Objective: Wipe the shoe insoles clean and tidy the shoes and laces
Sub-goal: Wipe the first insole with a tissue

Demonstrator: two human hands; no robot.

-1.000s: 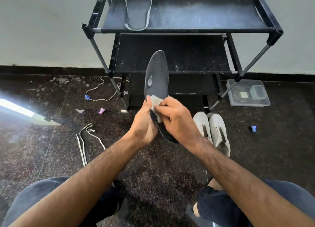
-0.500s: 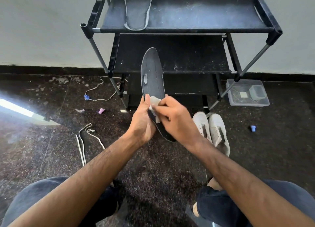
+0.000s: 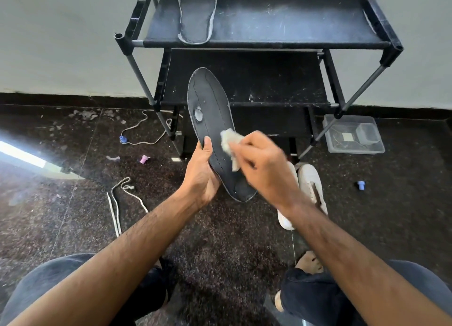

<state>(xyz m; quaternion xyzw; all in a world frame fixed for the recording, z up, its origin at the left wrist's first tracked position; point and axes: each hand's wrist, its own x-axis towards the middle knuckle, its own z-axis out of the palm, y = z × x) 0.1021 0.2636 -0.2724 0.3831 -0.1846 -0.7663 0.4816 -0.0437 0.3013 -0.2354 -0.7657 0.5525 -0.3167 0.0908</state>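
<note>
My left hand (image 3: pixel 200 176) grips a dark grey insole (image 3: pixel 210 110) by its left edge, thumb on top, toe end pointing up and away. The insole has a pale worn spot near its left side. My right hand (image 3: pixel 264 169) pinches a crumpled white cloth (image 3: pixel 228 142) and presses it on the insole's middle. A second insole (image 3: pixel 197 12) lies on the top shelf of the black shoe rack (image 3: pixel 269 44). A pair of white shoes (image 3: pixel 310 186) sits on the floor, partly hidden behind my right wrist. A loose white lace (image 3: pixel 117 203) lies on the floor at left.
Another lace (image 3: pixel 144 130) with a blue cap lies by the rack's left leg. A clear plastic box (image 3: pixel 353 135) stands right of the rack. Small pink (image 3: pixel 144 159) and blue (image 3: pixel 360 185) pieces lie on the dark speckled floor. My knees fill the bottom corners.
The insole has tilted and leaned to the left. My right hand with the cloth has slid up and to the right across it and looks blurred.
</note>
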